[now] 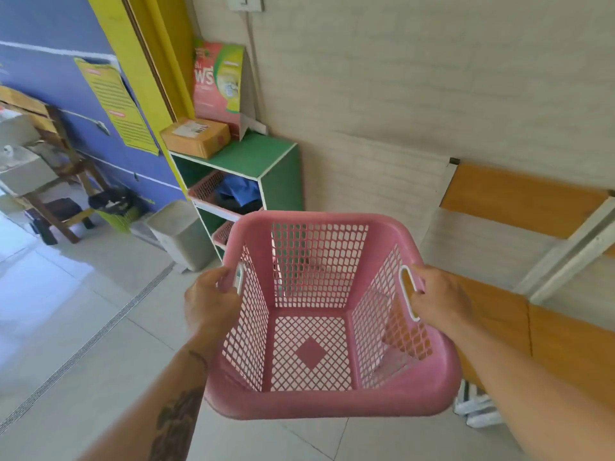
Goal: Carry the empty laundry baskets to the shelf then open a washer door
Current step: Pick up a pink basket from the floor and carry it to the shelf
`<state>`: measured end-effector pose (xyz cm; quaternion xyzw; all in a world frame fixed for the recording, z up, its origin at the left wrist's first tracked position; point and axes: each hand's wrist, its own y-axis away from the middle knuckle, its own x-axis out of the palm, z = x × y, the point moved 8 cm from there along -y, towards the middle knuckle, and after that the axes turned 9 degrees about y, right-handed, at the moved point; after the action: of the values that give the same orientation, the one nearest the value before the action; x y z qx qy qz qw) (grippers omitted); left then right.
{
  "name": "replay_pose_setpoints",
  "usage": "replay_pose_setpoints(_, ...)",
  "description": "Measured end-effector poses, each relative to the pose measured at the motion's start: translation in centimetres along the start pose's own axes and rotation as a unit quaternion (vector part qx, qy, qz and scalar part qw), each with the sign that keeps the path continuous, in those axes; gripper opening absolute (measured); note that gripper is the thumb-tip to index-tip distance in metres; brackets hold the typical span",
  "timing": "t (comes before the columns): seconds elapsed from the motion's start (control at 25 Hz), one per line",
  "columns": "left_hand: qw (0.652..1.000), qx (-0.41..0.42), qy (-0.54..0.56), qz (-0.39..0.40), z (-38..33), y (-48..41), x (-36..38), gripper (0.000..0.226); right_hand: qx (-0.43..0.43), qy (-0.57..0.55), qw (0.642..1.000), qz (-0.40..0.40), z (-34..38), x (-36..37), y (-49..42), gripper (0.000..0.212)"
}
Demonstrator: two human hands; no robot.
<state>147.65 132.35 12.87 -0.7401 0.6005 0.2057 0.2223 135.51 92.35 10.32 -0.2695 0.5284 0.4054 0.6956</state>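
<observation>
I hold an empty pink mesh laundry basket [329,402] in front of me, above the tiled floor. My left hand [208,302] grips its left handle and my right hand [439,299] grips its right handle. Just beyond the basket stands a green shelf unit [281,168] against the wall. Its upper compartment holds another pink basket [206,188] with blue cloth in it. A second pink basket [223,232] sits in the compartment below, mostly hidden behind the one I carry. No washer is in view.
A cardboard parcel [196,136] and a red-green detergent display [218,81] sit on the shelf top. A grey bin [181,234] stands left of the shelf. A wooden bench [532,314] runs along the right wall, shoes [477,410] below it. A wooden stand [63,181] is far left.
</observation>
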Motion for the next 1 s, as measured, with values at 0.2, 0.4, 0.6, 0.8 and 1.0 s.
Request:
replay_pose_setpoints(0.2, 0.995, 0.029, -0.011, 0.09, -0.8, -9.0, 9.3, 0.035, 0.096, 0.003, 0.995, 0.015, -2.0, 4.6, -4.9, 0.063)
replay_pose_setpoints(0.4, 0.99, 0.001, -0.025, 0.14, 1.8, -16.7, 20.1, 0.045, 0.172, -0.012, 0.984, 0.037, -3.5, 11.9, -11.2, 0.065)
replay_pose_setpoints(0.6, 0.965, -0.086, -0.041, 0.244, 7.7, -20.9, 29.5, 0.063, 0.223, -0.046, 0.97, 0.087, -3.7, 20.4, -15.1, 0.074)
replay_pose_setpoints(0.8, 0.938, -0.112, -0.046, 0.324, 14.3, -25.0, 38.1, 0.067, 0.284, -0.057, 0.953, 0.086, -4.3, 28.3, -18.5, 0.073)
replay_pose_setpoints(1.0, 0.925, -0.073, -0.06, 0.369, 18.7, -26.5, 43.8, 0.071, 0.313, -0.095, 0.94, 0.098, -5.3, 34.9, -20.8, 0.081)
